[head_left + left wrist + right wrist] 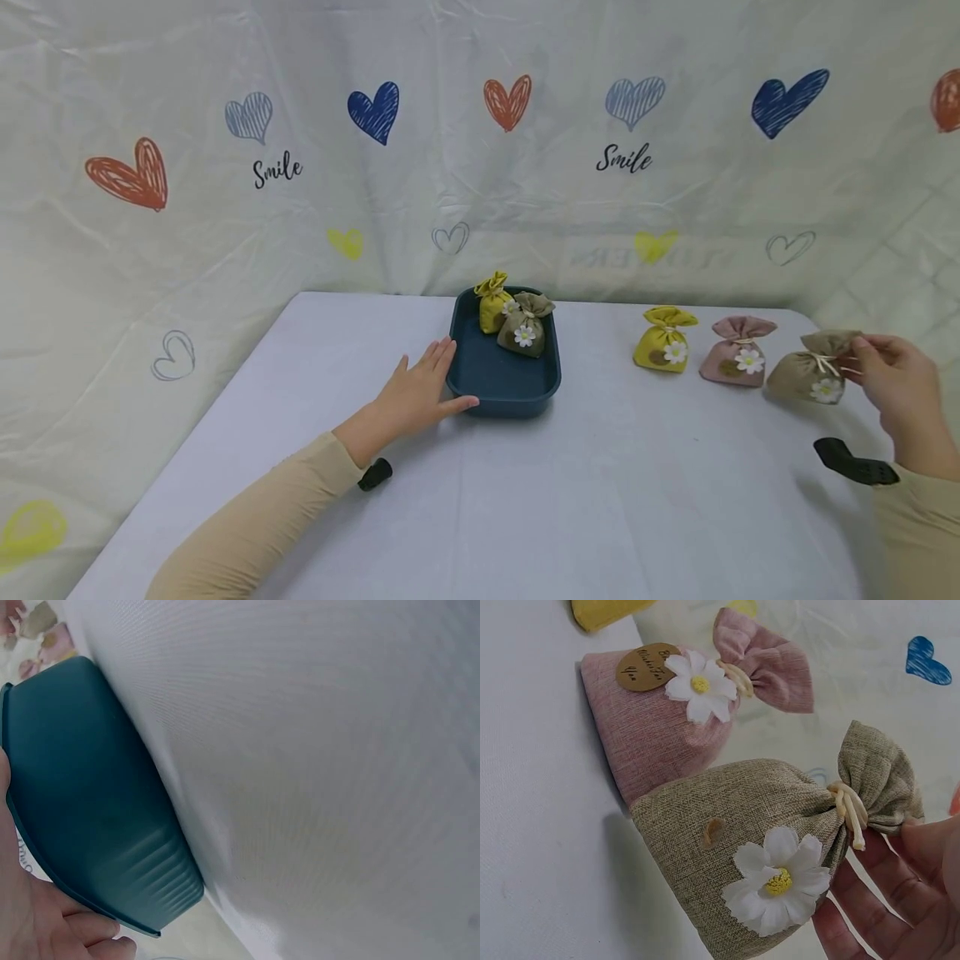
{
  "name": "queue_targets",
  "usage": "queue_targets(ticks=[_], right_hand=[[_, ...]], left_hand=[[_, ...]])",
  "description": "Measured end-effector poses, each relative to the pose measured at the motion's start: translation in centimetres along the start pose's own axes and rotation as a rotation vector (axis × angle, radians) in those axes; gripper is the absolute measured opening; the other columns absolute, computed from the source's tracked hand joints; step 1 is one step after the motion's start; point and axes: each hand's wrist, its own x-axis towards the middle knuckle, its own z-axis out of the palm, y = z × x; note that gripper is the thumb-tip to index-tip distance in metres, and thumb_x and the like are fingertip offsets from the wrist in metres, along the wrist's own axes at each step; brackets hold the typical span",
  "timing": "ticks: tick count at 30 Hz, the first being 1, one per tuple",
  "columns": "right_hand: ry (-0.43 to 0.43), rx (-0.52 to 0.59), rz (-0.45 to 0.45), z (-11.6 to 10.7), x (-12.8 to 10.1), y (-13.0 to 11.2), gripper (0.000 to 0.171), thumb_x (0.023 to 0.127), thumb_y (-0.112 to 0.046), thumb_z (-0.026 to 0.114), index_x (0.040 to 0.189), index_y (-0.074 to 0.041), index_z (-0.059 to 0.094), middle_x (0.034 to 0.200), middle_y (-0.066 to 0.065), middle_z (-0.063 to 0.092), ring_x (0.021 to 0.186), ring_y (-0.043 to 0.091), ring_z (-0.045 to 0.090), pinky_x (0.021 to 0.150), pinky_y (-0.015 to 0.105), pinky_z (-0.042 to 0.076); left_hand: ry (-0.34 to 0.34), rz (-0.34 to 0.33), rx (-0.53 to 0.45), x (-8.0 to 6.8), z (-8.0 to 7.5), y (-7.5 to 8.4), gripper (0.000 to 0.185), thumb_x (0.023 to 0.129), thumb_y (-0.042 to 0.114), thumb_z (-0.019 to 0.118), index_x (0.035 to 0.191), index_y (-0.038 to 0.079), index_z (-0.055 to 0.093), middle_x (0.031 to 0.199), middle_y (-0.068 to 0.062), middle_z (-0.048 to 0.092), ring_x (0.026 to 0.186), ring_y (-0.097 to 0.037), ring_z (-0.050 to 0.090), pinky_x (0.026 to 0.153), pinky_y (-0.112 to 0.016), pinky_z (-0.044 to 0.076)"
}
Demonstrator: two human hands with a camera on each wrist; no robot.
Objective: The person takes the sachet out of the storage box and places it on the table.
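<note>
At the right of the table, my right hand (900, 387) pinches the gathered neck of a grey-brown drawstring sachet (735, 840) with a white daisy on it. The sachet tilts a little beside a pink sachet (737, 354), which has a daisy and a round brown tag. My left hand (416, 387) rests against the left side of a dark teal tray (498, 392), fingers stretched along the rim and thumb at the near corner. Inside the tray, toward the back, a yellow sachet (491, 312) leans next to another grey-brown sachet (522, 333).
Another yellow sachet (662, 346) stands left of the pink one. The white-covered table (585, 500) reaches back to a hanging pale sheet (562, 200) printed with hearts. Black straps (855, 467) show at both wrists.
</note>
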Motion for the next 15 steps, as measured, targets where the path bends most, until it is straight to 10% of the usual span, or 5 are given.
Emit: queue_targets(ticks=[15], right_hand=[[-0.004, 0.023, 0.081, 0.6, -1.7, -2.2, 0.020, 0.110, -0.012, 0.038, 0.100, -0.024, 0.050, 0.069, -0.032, 0.055, 0.059, -0.016, 0.056, 0.053, 0.008, 0.046]], left_hand=[[-0.005, -0.006, 0.011, 0.1, -0.2, 0.0, 0.104, 0.096, 0.073, 0.049, 0.165, 0.005, 0.011, 0.171, -0.011, 0.010, 0.156, -0.028, 0.012, 0.118, -0.066, 0.015]])
